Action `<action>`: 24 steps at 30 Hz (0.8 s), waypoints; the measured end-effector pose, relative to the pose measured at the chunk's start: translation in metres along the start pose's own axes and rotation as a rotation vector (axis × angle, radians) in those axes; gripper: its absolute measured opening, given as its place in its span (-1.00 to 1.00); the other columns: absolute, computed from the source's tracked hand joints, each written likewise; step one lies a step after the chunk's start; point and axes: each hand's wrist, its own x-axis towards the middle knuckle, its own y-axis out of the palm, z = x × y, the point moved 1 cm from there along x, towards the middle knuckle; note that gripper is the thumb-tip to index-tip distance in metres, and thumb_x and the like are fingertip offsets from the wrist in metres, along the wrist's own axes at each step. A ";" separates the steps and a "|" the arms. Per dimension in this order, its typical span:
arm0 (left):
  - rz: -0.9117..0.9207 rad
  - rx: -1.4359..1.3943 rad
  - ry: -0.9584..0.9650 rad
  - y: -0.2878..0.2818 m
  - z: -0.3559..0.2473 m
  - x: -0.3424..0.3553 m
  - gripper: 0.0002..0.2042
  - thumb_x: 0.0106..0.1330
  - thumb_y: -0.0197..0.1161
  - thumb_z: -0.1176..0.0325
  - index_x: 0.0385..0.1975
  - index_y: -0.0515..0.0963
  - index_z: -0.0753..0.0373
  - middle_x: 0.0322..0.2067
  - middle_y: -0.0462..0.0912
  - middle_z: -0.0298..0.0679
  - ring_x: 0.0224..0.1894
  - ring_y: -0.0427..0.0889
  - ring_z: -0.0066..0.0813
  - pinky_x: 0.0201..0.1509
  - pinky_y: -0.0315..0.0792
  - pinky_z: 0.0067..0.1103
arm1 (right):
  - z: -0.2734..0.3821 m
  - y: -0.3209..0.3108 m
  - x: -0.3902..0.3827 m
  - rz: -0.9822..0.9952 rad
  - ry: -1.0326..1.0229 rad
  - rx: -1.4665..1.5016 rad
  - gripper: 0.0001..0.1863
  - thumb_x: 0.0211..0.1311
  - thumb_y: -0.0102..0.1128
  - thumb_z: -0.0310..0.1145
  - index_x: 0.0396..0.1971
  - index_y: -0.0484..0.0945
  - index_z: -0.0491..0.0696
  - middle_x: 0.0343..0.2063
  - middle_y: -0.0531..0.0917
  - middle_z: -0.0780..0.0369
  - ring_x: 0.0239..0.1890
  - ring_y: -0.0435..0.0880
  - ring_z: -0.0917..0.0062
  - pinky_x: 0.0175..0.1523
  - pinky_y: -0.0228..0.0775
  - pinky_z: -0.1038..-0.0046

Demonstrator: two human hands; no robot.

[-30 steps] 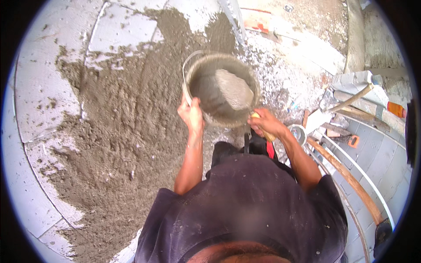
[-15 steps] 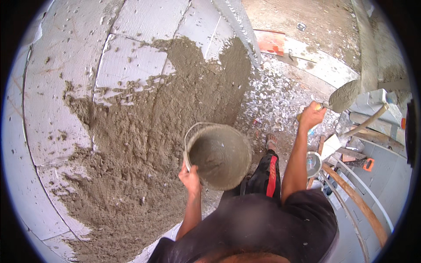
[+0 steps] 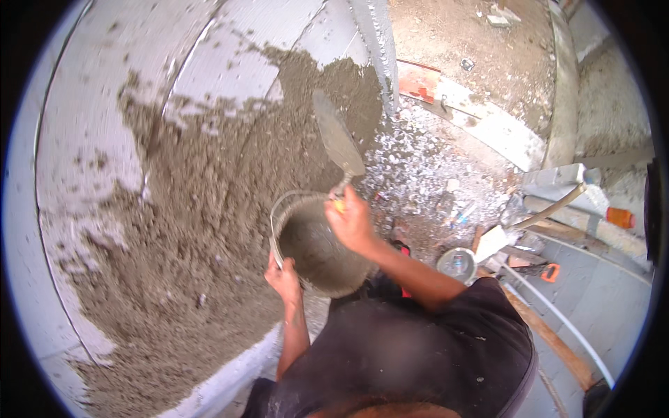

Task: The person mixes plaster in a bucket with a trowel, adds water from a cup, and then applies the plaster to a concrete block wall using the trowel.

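My left hand [image 3: 284,280] grips the near left rim of a mortar-stained bucket [image 3: 340,284], holding it in front of my body. Wet grey mortar lies inside, and the bucket's thin handle stands up along the left side. Closed around the yellow grip of a trowel [image 3: 337,138] is my right hand [image 3: 350,220], just above the bucket's far right rim. The blade points up and away, before the wall. Rough mortar [image 3: 202,230] coats much of the light block wall [image 3: 80,146] on the left; part of that coat is hidden behind the bucket and arms.
Debris [image 3: 411,153] covers the ground beyond the bucket. To the right are a small pail [image 3: 457,263], an orange-handled saw [image 3: 549,272], a wooden-handled tool [image 3: 550,209], planks and a white pipe [image 3: 557,303]. A wall edge [image 3: 380,49] rises at the far middle.
My right hand has swung the trowel from the far right across to the bucket and wall. The mortar heap seen on its blade no longer shows. The bucket has shifted slightly left in view.
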 end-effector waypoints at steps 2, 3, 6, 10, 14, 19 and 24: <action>0.003 0.073 -0.023 0.002 -0.006 0.000 -0.53 0.01 0.07 0.62 0.02 0.57 0.46 -0.34 0.60 -0.42 -0.38 0.44 -0.69 -0.32 0.39 -0.69 | -0.005 -0.067 -0.021 0.423 -0.069 -0.370 -0.74 0.15 0.21 -0.29 -0.34 0.41 -0.17 -0.62 0.58 -0.07 -0.50 0.62 -0.06 -0.43 0.43 0.07; 0.026 -0.024 -0.006 0.008 -0.009 -0.003 -0.52 0.01 0.08 0.61 0.03 0.55 0.47 -0.25 0.64 -0.36 -0.34 0.48 -0.67 -0.27 0.41 -0.68 | -0.005 -0.093 -0.025 0.460 -0.072 -0.383 -0.74 0.15 0.21 -0.29 -0.34 0.41 -0.17 -0.62 0.58 -0.07 -0.50 0.62 -0.06 -0.43 0.43 0.07; 0.090 -0.050 0.160 0.023 0.001 0.007 -0.51 0.01 0.09 0.59 0.04 0.53 0.49 0.07 0.63 -0.10 -0.08 0.60 -0.54 -0.01 0.44 -0.63 | -0.013 -0.116 -0.032 0.960 -0.174 -0.858 -0.75 0.12 0.17 -0.34 -0.29 0.47 -0.20 -0.57 0.63 -0.05 -0.46 0.68 0.01 -0.36 0.52 0.11; 0.199 -0.084 0.313 0.039 -0.040 0.004 -0.54 0.02 0.10 0.56 0.01 0.55 0.48 0.19 0.52 0.05 0.19 0.54 -0.34 0.22 0.36 -0.57 | -0.045 -0.082 -0.034 0.797 -0.223 -1.156 -0.78 0.17 0.07 -0.40 -0.28 0.55 -0.23 -0.48 0.68 -0.02 -0.38 0.72 0.11 -0.27 0.57 0.16; 0.316 -0.118 0.349 0.030 -0.055 0.022 -0.53 0.02 0.10 0.53 0.01 0.57 0.43 0.16 0.55 0.03 0.25 0.51 -0.26 0.30 0.31 -0.53 | 0.000 -0.074 -0.046 0.863 -0.296 -1.242 -0.80 0.22 0.01 -0.42 -0.38 0.59 -0.20 -0.52 0.68 0.00 -0.36 0.73 0.15 -0.25 0.57 0.16; 0.474 -0.189 0.552 0.032 -0.113 0.014 -0.55 0.00 0.10 0.54 -0.04 0.59 0.44 0.14 0.56 0.02 0.20 0.55 -0.27 0.25 0.36 -0.52 | 0.017 -0.106 0.015 0.776 -0.123 -1.360 -0.77 0.15 0.13 -0.41 -0.26 0.61 -0.23 -0.56 0.66 0.02 -0.49 0.70 0.21 -0.40 0.52 0.18; 0.597 -0.312 0.575 0.021 -0.132 0.027 -0.61 -0.05 0.12 0.58 -0.16 0.62 0.52 0.16 0.56 -0.05 0.09 0.57 -0.46 0.09 0.41 -0.64 | 0.056 -0.090 -0.046 1.037 0.555 -0.734 -0.81 0.15 0.33 -0.40 -0.43 0.51 -0.17 -0.73 0.45 0.30 -0.77 0.41 0.65 -0.69 0.26 0.52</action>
